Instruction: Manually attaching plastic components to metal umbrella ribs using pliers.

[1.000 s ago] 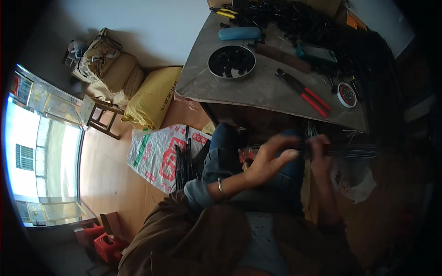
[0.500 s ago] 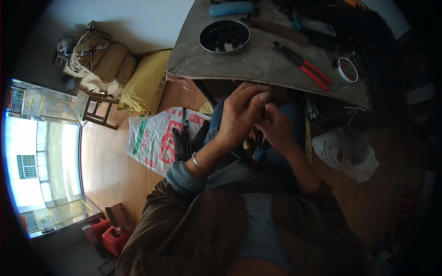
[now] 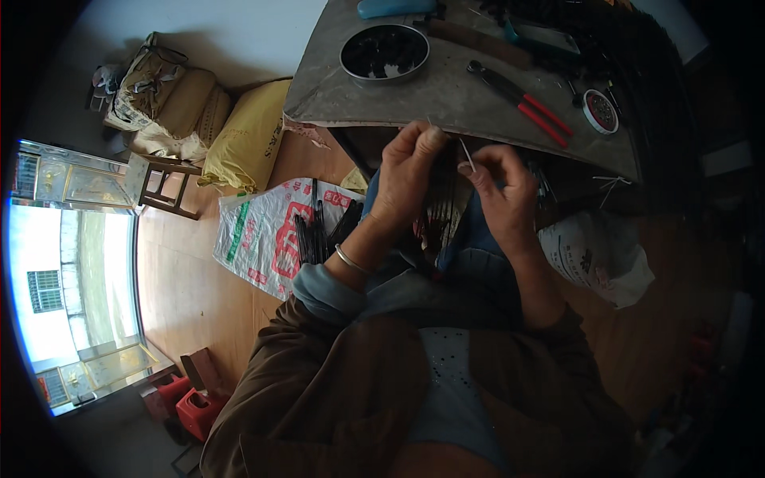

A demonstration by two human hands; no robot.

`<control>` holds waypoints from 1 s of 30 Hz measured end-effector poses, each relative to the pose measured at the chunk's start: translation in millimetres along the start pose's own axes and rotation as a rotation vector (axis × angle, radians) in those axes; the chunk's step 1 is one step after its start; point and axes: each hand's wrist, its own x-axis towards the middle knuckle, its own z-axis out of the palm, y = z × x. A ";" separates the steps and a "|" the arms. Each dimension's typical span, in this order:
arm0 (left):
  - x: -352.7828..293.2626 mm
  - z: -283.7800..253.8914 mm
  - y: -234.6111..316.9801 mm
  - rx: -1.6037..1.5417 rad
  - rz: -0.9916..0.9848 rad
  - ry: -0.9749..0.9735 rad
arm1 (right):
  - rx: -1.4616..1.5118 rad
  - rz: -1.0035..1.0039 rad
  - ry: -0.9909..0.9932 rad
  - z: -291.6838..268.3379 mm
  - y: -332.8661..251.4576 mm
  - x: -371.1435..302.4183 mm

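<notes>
Just below the front edge of the table, my two hands are raised over my lap, a small gap between them. Thumb and fingers of my left hand point(image 3: 405, 171) are pinched together; a fine wire-like tip shows above them, but what they hold is too small to name. My right hand point(image 3: 506, 195) pinches a thin whitish stick point(image 3: 467, 154) between thumb and forefinger, its free end tilted up toward the left hand. Beneath the hands, between my knees, several thin rods are dimly seen in shadow.
On the table point(image 3: 446, 103) are a round pan point(image 3: 384, 73) of black pieces, red-handled pliers point(image 3: 522, 103), a small round tin point(image 3: 599, 111) and a blue case point(image 3: 396, 8). A printed sack point(image 3: 263, 231) with black rods lies on the left; a white bag point(image 3: 598, 255) stands right.
My hands have drawn apart, the right one moving to the right and turning, so the whitish stick now shows. My left hand has risen slightly. The whole view has shifted a little.
</notes>
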 end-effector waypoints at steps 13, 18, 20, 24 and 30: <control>-8.9 18.4 8.1 -0.120 -0.140 -0.097 | 0.460 0.256 -0.009 -6.0 -13.8 13.8; -11.8 17.7 -1.4 -0.147 -0.142 -0.114 | 0.898 0.672 0.072 -0.7 -7.4 16.2; -11.2 18.5 -1.0 -0.158 -0.096 -0.106 | 1.092 0.788 0.145 2.4 -3.1 13.5; -6.6 16.3 2.6 -0.181 -0.142 -0.021 | 0.818 0.506 0.089 7.8 -2.2 -8.0; -1.6 13.1 6.5 -0.306 -0.228 -0.044 | 0.473 0.219 -0.080 1.0 -0.6 -2.6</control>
